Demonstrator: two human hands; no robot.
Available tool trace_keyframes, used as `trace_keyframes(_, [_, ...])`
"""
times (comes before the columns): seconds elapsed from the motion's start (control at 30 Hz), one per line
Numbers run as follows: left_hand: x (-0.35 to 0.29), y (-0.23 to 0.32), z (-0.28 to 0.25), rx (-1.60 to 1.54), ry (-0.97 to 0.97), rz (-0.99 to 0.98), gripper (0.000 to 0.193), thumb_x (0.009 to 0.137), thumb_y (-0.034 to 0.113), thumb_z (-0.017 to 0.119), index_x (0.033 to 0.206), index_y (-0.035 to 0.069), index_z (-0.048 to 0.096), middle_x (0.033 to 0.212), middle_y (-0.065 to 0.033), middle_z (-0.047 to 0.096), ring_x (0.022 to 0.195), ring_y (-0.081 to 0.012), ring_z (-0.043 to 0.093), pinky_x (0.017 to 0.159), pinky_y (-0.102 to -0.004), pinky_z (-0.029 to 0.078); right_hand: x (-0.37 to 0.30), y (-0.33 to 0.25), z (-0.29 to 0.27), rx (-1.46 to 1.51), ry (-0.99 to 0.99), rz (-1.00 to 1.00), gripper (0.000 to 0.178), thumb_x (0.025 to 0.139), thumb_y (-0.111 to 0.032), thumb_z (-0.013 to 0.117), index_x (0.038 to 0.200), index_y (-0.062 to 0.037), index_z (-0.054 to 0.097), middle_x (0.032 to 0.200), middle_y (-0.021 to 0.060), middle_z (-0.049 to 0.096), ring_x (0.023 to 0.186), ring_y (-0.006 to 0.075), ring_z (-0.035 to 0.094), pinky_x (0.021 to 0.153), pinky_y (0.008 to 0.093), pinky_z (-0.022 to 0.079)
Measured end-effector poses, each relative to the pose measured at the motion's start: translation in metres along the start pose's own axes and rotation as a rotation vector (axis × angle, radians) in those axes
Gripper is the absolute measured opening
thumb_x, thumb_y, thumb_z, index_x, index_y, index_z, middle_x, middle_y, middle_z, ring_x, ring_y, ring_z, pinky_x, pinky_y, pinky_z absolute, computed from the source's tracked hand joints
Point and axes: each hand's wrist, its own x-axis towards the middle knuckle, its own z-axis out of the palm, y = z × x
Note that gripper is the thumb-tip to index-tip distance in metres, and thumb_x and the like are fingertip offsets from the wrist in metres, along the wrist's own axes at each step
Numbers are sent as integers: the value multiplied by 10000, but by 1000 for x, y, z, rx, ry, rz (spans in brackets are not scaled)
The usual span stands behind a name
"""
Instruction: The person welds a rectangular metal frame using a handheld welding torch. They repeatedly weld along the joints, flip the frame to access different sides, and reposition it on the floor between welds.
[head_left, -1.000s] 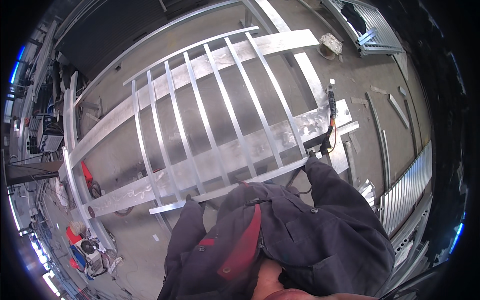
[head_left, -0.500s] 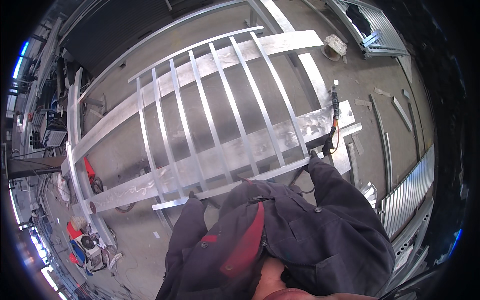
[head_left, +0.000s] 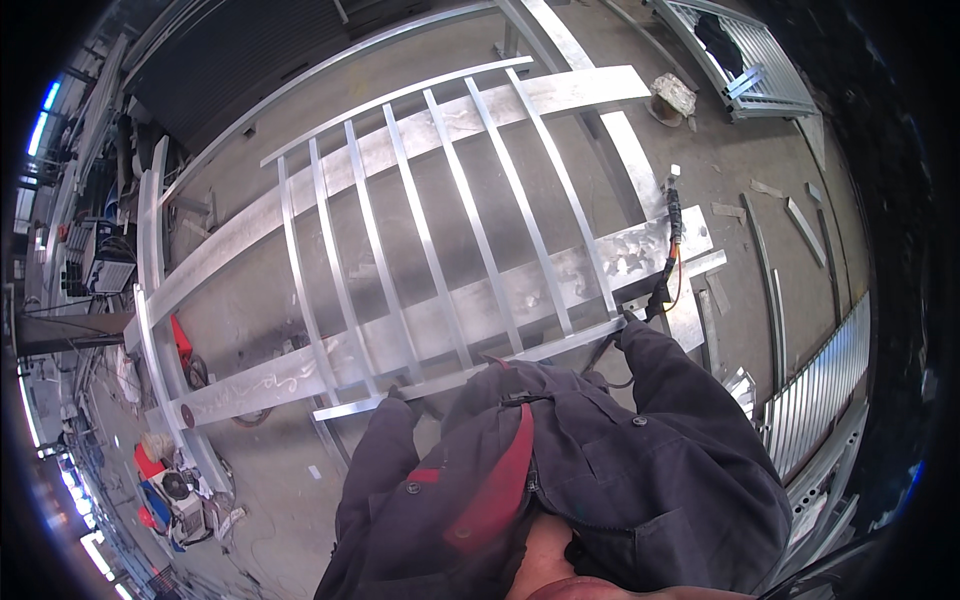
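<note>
A silver metal railing panel [head_left: 433, 245], with several thin bars between two long rails, lies across two wide flat metal beams. My left hand [head_left: 397, 391], dark as if gloved, is closed on the near rail toward its left end. Farther right, my right hand [head_left: 628, 318] grips the same rail by its right end. Both hands look small here, and my sleeves partly cover them; the fingers barely show. Just beyond my right hand, a welding torch [head_left: 673, 215] with a black wrapped handle and cable rests on the right end of the near beam [head_left: 640, 256].
A wrapped round bucket [head_left: 672, 100] stands on the floor at the far right. Metal offcuts [head_left: 805, 230] and a stack of ribbed panels [head_left: 820, 385] lie to the right. At left are a crossing metal beam [head_left: 165, 360] and a machine with a fan [head_left: 180, 490].
The railing panel has slid slightly to the right over the beams, and both my hands have moved with it. The torch stays on the beam.
</note>
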Motion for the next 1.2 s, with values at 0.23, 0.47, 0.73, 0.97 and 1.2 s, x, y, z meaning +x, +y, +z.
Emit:
trace_keyframes(0.23, [-12,15,-37,-719,-59,-510,461,1084,345,444,1495,147,517,1468,-158,594,1367,-310,561,1136,-492,445,-66,-30,-8,-1062,177,-344,726,1002,-577,573,1529,-83,495,1418,239,601,1280,352,607,1090,427,472])
trace_keyframes(0.47, [-55,45,-87,-958,495,-791,534,994,429,624,1363,45,584,1339,-283,632,1260,-456,607,1061,-501,498,-162,-65,36,-1327,88,-759,876,943,-572,609,1613,-75,340,1650,245,335,1520,409,344,1243,449,321])
trace_keyframes(0.73, [-24,58,-75,-581,415,-661,655,932,549,668,1401,100,575,1456,-206,578,1338,-395,567,1109,-497,465,-196,-78,68,-1535,-58,-662,951,919,-550,680,1637,-86,262,1721,205,160,1525,417,332,1228,462,372])
trace_keyframes(0.97, [-8,47,-111,-679,29,-763,716,1015,629,452,1503,109,514,1554,-174,512,1431,-346,500,1169,-468,406,-197,-86,69,-1675,-102,-662,1016,901,-619,682,1637,-67,252,1718,226,150,1518,422,344,1221,465,381])
trace_keyframes(1.2, [3,41,-109,-713,-48,-808,609,999,582,503,1461,192,583,1481,-149,597,1382,-302,565,1113,-461,422,-206,-82,69,-1719,-105,-684,998,913,-607,684,1631,-56,266,1714,246,132,1519,430,338,1227,468,368])
